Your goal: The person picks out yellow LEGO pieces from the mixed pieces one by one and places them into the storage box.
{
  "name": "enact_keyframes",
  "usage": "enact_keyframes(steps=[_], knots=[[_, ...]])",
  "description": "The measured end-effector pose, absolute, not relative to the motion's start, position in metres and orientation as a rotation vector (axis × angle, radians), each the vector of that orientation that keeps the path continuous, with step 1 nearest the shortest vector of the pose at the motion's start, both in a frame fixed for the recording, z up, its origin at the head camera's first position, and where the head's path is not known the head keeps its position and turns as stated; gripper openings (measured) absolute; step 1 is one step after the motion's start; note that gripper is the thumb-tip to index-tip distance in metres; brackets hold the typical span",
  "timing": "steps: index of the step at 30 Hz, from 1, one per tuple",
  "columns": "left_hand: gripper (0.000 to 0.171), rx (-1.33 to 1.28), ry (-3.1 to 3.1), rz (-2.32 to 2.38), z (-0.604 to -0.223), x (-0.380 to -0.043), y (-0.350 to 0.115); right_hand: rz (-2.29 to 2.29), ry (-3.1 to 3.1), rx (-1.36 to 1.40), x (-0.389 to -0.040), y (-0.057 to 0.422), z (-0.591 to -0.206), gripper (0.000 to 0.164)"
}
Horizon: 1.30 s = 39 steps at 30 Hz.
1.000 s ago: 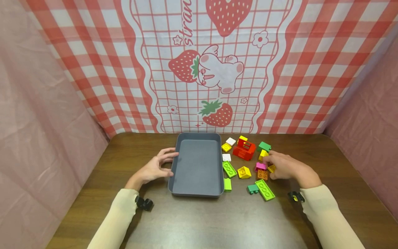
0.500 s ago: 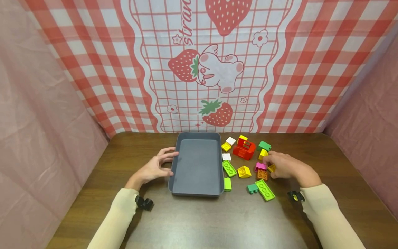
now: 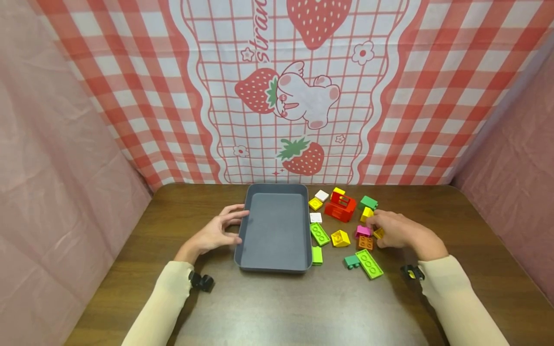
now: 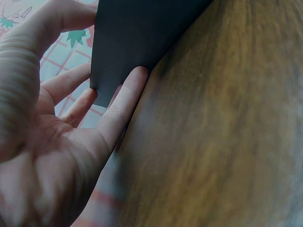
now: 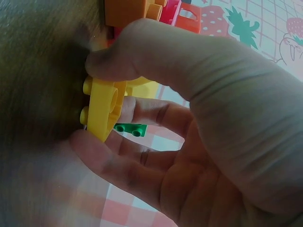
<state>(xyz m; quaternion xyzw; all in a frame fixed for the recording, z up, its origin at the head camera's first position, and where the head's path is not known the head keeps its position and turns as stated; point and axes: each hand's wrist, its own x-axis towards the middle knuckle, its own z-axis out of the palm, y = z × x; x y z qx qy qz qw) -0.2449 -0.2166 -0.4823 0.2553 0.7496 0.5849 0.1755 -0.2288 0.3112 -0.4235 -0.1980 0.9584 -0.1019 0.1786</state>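
My left hand (image 3: 218,233) rests its fingertips and thumb against the left wall of the grey tray (image 3: 274,235). In the left wrist view, the fairly straight fingers (image 4: 128,101) touch the dark outer side of the tray (image 4: 125,42), low over the wood. At the right of the loose toy bricks is my right hand (image 3: 396,229). Its thumb and fingers pinch a small yellow building brick (image 5: 100,109), hollow side up with studs facing the table. Close beside these fingers lie an orange brick (image 3: 365,242), a magenta brick (image 3: 362,231) and another yellow brick (image 3: 367,214).
Several bricks lie between tray and right hand, among them a red piece (image 3: 340,209), a yellow sloped brick (image 3: 340,238), a lime plate (image 3: 369,264) and a dark green brick (image 3: 352,262). A checkered cloth (image 3: 303,91) hangs behind the wooden table (image 3: 277,307).
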Motion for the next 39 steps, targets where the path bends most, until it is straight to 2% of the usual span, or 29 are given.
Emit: enact_keyframes(steps=[9,24,39], knots=[[0.078,0.715,2.126,1.65,-0.481,-0.245,-0.216,-0.292,2.733,-0.501,-0.228,0.311,-0.42,0.028],[0.08,0.71,2.117,1.662,-0.483,-0.245,-0.217,-0.262,2.909,-0.623,-0.223,0.305,-0.405,0.026],[0.08,0.719,2.137,1.638,-0.485,-0.247,-0.218,-0.303,3.009,-0.749,-0.219,0.296,-0.404,0.031]])
